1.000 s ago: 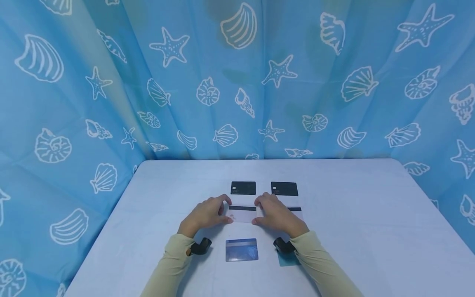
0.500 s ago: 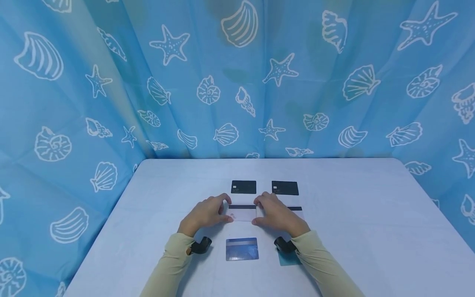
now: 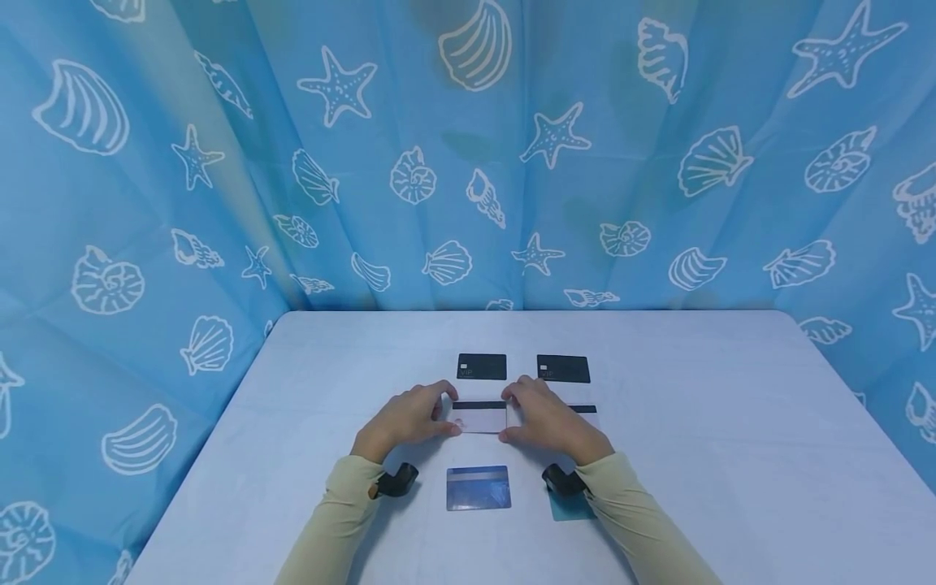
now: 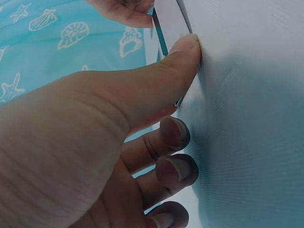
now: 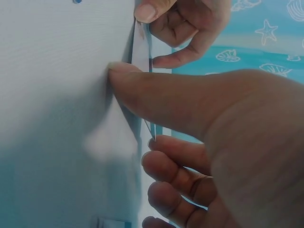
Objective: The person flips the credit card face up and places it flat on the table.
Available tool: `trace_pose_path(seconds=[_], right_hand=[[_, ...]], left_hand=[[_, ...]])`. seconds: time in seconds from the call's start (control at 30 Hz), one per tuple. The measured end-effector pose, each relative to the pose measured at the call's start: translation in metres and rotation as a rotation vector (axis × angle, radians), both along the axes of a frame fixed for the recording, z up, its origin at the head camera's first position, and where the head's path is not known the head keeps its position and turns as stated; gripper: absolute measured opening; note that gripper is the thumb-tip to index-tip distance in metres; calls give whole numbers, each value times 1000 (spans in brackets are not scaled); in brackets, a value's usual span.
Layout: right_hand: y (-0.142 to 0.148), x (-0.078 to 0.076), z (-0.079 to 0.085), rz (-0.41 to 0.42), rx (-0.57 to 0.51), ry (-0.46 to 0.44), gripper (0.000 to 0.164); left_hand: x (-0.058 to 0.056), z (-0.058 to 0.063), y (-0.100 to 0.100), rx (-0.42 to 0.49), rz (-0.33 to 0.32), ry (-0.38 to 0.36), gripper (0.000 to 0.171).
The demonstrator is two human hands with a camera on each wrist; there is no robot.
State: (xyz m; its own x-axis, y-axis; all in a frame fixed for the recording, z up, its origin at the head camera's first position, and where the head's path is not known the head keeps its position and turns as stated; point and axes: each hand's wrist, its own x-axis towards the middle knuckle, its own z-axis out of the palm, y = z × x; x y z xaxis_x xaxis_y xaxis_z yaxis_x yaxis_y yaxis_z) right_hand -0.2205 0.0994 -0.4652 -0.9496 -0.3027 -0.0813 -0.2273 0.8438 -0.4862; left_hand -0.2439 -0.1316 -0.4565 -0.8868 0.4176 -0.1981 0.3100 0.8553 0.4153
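A white card with a black magnetic stripe (image 3: 478, 418) lies between my two hands in the head view. My left hand (image 3: 409, 418) pinches its left end between thumb and forefinger. At the right end, my right hand (image 3: 548, 418) holds it the same way. The left wrist view shows my left thumb (image 4: 183, 54) on the card's near edge, the other fingers loosely bent. In the right wrist view my right thumb (image 5: 128, 80) presses the near edge. A second white striped card (image 3: 587, 414) is partly covered by my right hand.
Two black cards with chips, one left (image 3: 482, 366) and one right (image 3: 563, 369), lie farther back on the white table (image 3: 695, 422). Nearer is a blue card (image 3: 478, 488). A teal card (image 3: 570, 507) sits partly under my right wrist. A blue shell-patterned curtain (image 3: 468, 203) stands behind.
Both hands keep their grip on the white card and barely move. The whole head view has shifted slightly, with the scene a little higher in the picture.
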Motion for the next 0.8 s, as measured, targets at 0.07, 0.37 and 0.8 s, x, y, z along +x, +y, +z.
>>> trace_pose_path(seconds=[0.07,0.37,0.8], right_hand=[[0,0,1,1,2,1,55],[3,2,6,1,2,-3,58],[2,3,15,-3,26,10,57]], left_hand=[[0,0,0,3,1,-5,53],[1,2,0,13,-8,-7,55],[6,12,6,43,-38,64,61]])
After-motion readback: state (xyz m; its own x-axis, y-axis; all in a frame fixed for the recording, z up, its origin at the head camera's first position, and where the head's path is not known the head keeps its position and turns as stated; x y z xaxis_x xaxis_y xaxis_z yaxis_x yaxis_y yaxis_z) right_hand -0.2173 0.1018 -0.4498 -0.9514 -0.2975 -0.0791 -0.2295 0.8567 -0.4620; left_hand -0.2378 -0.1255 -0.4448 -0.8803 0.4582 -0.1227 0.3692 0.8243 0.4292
